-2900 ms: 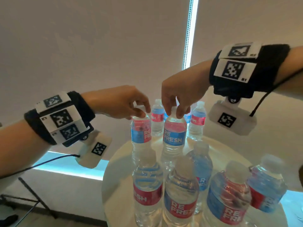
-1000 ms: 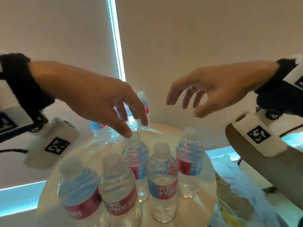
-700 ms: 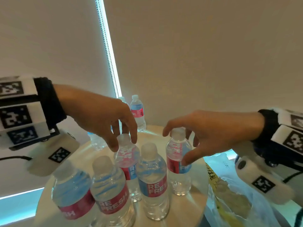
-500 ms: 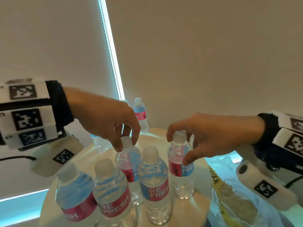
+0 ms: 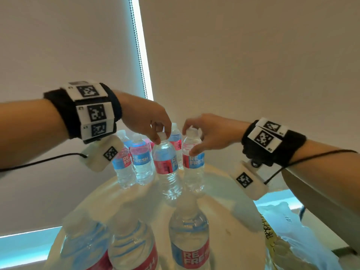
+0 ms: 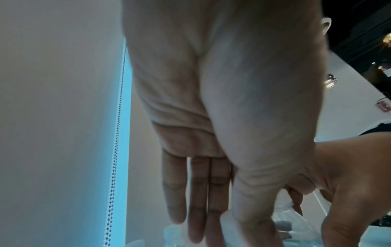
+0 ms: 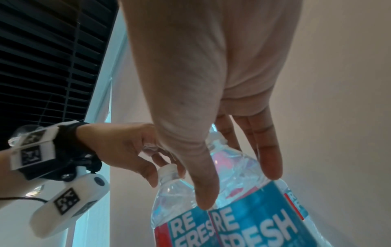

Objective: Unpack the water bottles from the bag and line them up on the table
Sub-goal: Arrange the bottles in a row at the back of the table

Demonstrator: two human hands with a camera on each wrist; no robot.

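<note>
Item: 2 water bottles in transfer, round worktop (image 5: 224,193).

Grip, left: the left hand (image 5: 145,121) pinches the cap and neck of the left-held bottle (image 5: 165,162), fingertips curled round the top.

Grip, right: the right hand (image 5: 211,133) grasps the right-held bottle (image 5: 192,162) at the neck, thumb on the shoulder just above the label; the right wrist view confirms it.

Location: both bottles stand upright side by side, nearly touching, at the far end of the worktop, just beside the far group (image 5: 134,160) of bottles. Whether their bases rest on the surface or hang just above it cannot be told.

Step, judged: lining-up stage; these 2 are being added to the far row. Next move calls for setting them down level, then releasing without knocking neighbours.

Remaining stock: 3 bottles of the near group (image 5: 136,244) stand at the near edge. The bag (image 5: 292,234) lies low at the right; contents not readable.

Room: open surface lies mid-worktop between the groups and to the right. The far row sits close to the far rim; little margin there.
</note>
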